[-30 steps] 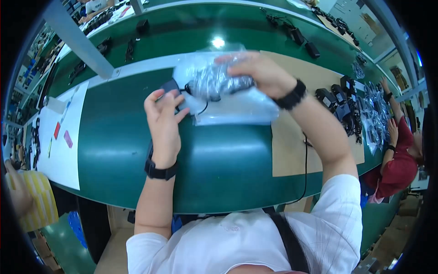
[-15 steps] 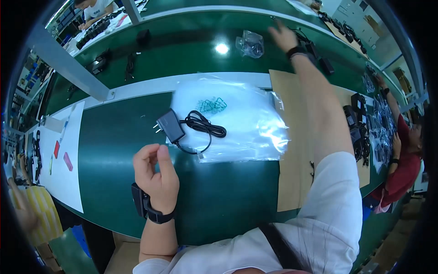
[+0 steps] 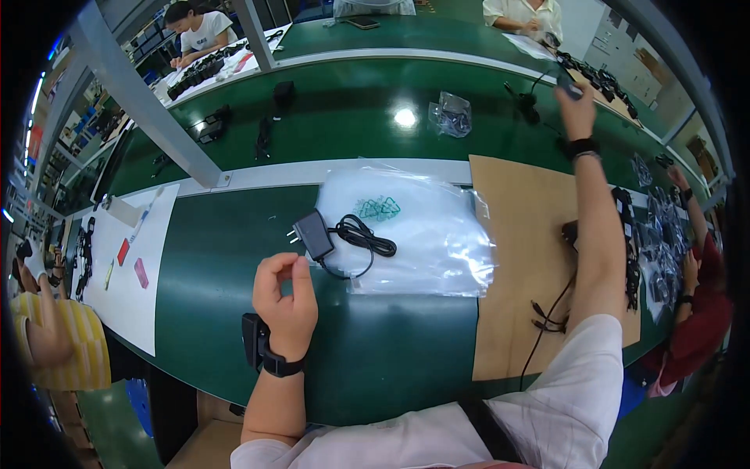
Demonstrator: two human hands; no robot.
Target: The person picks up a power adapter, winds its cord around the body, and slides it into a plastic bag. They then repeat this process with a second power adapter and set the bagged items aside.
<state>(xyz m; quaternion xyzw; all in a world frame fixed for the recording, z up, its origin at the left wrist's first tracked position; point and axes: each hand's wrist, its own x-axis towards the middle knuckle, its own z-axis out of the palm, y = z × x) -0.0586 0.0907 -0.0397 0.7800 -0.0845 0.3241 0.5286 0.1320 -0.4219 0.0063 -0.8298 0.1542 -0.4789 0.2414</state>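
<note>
A black power adapter (image 3: 315, 234) with its coiled cable (image 3: 369, 237) lies on the green bench, the cable resting on a stack of clear plastic bags (image 3: 430, 234). My left hand (image 3: 286, 300) hovers just in front of the adapter with its fingers curled together, thumb against forefinger, and nothing in it. My right hand (image 3: 576, 105) is stretched far out to the back right and grips a small black charger part (image 3: 569, 88) with a cable trailing from it.
A brown cardboard sheet (image 3: 531, 258) lies right of the bags, with black cables on its right edge. A bagged adapter (image 3: 451, 114) sits on the far green belt. White paper (image 3: 133, 266) covers the bench's left. Other people work at the left, right and back.
A second ago both hands held the adapter and bag. They let go; the adapter now lies on the bags. My right arm reached back and farther right, while my left hand pulled toward me.
</note>
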